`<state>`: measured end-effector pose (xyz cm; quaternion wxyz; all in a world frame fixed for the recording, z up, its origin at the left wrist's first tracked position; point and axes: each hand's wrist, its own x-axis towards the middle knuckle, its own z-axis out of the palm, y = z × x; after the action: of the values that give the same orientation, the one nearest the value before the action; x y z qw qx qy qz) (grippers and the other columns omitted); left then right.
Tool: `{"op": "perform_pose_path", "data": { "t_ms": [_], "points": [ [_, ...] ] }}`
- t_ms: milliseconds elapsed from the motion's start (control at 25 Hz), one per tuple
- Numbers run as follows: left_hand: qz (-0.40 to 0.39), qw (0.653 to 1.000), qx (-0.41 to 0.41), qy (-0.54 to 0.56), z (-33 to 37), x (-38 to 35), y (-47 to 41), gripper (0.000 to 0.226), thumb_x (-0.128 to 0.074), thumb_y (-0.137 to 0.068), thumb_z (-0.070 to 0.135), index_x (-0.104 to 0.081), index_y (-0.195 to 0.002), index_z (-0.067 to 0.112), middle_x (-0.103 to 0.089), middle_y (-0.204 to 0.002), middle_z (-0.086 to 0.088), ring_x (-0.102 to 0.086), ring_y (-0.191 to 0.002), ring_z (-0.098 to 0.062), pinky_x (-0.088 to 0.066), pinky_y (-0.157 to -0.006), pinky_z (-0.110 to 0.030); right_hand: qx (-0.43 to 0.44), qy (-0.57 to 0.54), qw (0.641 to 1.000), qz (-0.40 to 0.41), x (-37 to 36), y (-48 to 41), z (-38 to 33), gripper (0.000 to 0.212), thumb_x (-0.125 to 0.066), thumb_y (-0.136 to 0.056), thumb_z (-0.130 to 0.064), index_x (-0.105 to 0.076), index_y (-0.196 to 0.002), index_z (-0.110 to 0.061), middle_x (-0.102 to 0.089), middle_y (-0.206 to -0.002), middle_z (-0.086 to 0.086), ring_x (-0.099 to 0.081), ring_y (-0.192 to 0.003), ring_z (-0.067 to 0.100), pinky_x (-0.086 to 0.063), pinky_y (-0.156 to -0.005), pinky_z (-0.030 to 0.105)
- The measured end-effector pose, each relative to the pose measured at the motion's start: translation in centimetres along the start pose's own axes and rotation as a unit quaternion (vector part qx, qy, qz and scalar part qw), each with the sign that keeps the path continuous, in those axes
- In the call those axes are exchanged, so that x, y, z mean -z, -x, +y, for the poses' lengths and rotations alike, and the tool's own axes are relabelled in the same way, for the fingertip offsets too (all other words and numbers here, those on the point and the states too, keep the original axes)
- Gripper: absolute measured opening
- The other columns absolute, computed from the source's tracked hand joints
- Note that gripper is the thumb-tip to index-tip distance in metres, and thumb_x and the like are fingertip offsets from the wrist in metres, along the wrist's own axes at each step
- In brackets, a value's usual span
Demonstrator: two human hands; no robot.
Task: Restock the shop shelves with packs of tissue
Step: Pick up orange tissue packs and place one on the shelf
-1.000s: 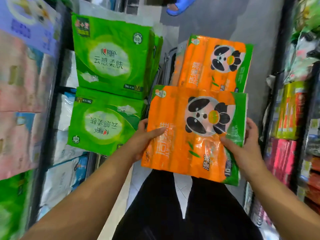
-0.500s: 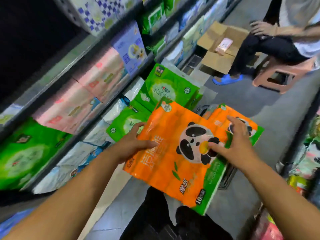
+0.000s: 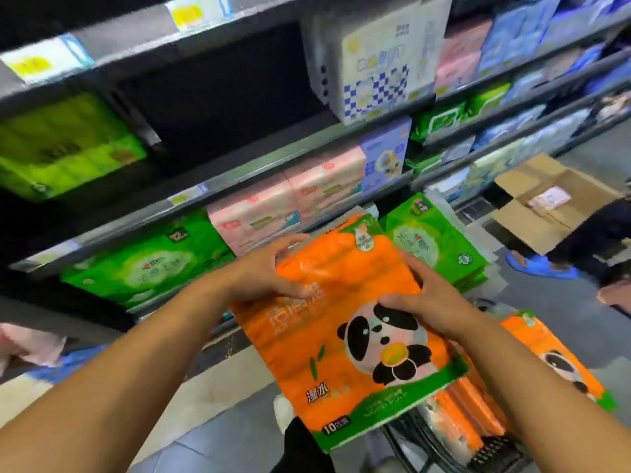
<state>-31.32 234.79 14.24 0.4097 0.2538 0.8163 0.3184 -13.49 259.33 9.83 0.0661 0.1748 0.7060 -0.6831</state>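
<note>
I hold an orange tissue pack with a panda print (image 3: 345,322) in front of me, tilted, its green bottom band toward me. My left hand (image 3: 269,274) grips its upper left edge, thumb on the face. My right hand (image 3: 426,298) grips the upper right side, fingers curled over the panda's head. A second orange panda pack (image 3: 560,356) lies below at the right. The shelves (image 3: 239,172) rise ahead and left, with a dark empty bay (image 3: 218,97) on the upper level.
Green packs (image 3: 146,264), pink packs (image 3: 290,199) and a white-and-blue checked pack (image 3: 375,63) fill the shelves. A green pack stack (image 3: 440,244) stands beyond my hands. An open cardboard box (image 3: 546,203) and a person's blue-sandalled foot (image 3: 543,264) are on the floor at right.
My view has swung up and left toward the shelves. The orange pack has risen and moved closer to the shelf, and my right hand has shifted higher on it.
</note>
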Motion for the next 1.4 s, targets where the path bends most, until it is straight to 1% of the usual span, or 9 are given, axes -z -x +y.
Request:
{"op": "perform_pose_path", "data": {
  "t_ms": [120,240,440,560,720,880,1000,1200,1400],
  "points": [
    [0.193,0.976,0.006,-0.099,-2.1,3.1,1.9,0.097,-0.082,-0.064,0.053,-0.031,-0.145,0.036,-0.035,-0.141,0.009,-0.035,-0.127,-0.013,-0.031,-0.107,-0.032,0.012,0.003,1.0,0.0,-2.2,-2.9,-1.8,0.09,-0.089,-0.058,-0.027,-0.047,-0.137,-0.035,-0.068,-0.117,-0.009,-0.068,-0.099,0.005,-0.055,-0.076,0.018],
    [0.317,0.948,0.034,0.004,-5.4,5.0,3.1,0.082,-0.078,-0.076,0.041,-0.033,-0.144,0.032,-0.034,-0.141,0.004,-0.039,-0.123,-0.016,-0.041,-0.093,-0.028,0.015,-0.01,0.999,0.027,-3.8,-6.0,-4.2,0.105,-0.093,-0.047,-0.047,-0.046,-0.14,-0.035,-0.068,-0.12,-0.003,-0.067,-0.106,0.019,-0.053,-0.092,0.044],
    [0.239,0.901,0.039,0.36,-7.9,5.9,1.7,0.044,-0.069,-0.081,0.028,-0.049,-0.119,0.036,-0.065,-0.112,0.013,-0.065,-0.092,-0.004,-0.053,-0.058,-0.02,0.039,-0.037,0.997,0.063,-6.8,-11.6,-7.9,0.085,-0.087,-0.059,-0.034,-0.051,-0.136,-0.027,-0.071,-0.113,0.004,-0.069,-0.102,0.026,-0.053,-0.091,0.05],
    [0.272,0.899,-0.009,0.343,-8.0,9.4,0.4,0.046,-0.074,-0.071,0.034,-0.053,-0.112,0.035,-0.067,-0.106,0.016,-0.066,-0.095,-0.002,-0.056,-0.079,-0.03,0.049,-0.035,0.994,0.093,-8.9,-14.2,-10.1,0.069,-0.079,-0.069,-0.027,-0.052,-0.132,-0.025,-0.069,-0.113,0.003,-0.068,-0.103,0.021,-0.055,-0.083,0.038],
    [0.305,0.908,-0.045,0.285,-7.1,14.3,-1.4,0.06,-0.083,-0.064,0.04,-0.054,-0.117,0.04,-0.064,-0.12,0.003,-0.065,-0.105,-0.014,-0.054,-0.089,-0.044,0.057,0.101,0.983,0.141,-9.8,-18.1,-11.8,0.078,-0.08,-0.058,-0.064,-0.045,-0.125,-0.045,-0.051,-0.131,0.003,-0.051,-0.123,0.022,-0.044,-0.102,0.05],
    [0.34,0.898,-0.071,0.268,-5.3,17.4,-2.8,0.074,-0.084,-0.064,0.046,-0.045,-0.128,0.044,-0.059,-0.127,0.008,-0.06,-0.113,-0.014,-0.051,-0.092,-0.044,0.084,-0.031,0.986,0.143,-9.6,-20.9,-14.6,0.076,-0.082,-0.068,-0.032,-0.04,-0.132,-0.032,-0.063,-0.123,-0.003,-0.062,-0.111,0.017,-0.05,-0.095,0.043],
    [0.359,0.859,-0.081,0.357,-3.1,18.4,-2.9,0.064,-0.071,-0.076,0.053,-0.045,-0.13,0.031,-0.063,-0.119,0.006,-0.062,-0.108,-0.013,-0.051,-0.087,-0.036,0.097,-0.114,0.972,0.178,-8.6,-22.7,-17.1,0.058,-0.067,-0.08,-0.047,-0.043,-0.127,-0.024,-0.064,-0.114,-0.006,-0.066,-0.098,0.008,-0.052,-0.078,0.032],
    [0.457,0.807,-0.062,0.368,2.2,19.4,-3.8,0.047,-0.056,-0.087,0.057,-0.047,-0.115,0.021,-0.061,-0.105,-0.001,-0.063,-0.094,-0.018,-0.053,-0.07,-0.035,0.132,-0.114,0.956,0.234,-7.3,-24.6,-22.1,0.081,-0.061,-0.059,-0.078,-0.047,-0.123,-0.031,-0.06,-0.123,-0.002,-0.058,-0.113,0.022,-0.045,-0.099,0.052],
    [0.549,0.774,-0.102,0.298,4.1,18.7,-5.0,0.027,-0.06,-0.091,0.035,-0.046,-0.112,0.027,-0.059,-0.099,0.011,-0.06,-0.086,0.003,-0.05,-0.07,-0.017,0.235,-0.111,0.947,0.189,-5.6,-25.8,-23.4,0.029,-0.061,-0.079,-0.057,-0.046,-0.103,-0.048,-0.062,-0.106,-0.005,-0.061,-0.097,0.017,-0.053,-0.087,0.039]
  ]
}}
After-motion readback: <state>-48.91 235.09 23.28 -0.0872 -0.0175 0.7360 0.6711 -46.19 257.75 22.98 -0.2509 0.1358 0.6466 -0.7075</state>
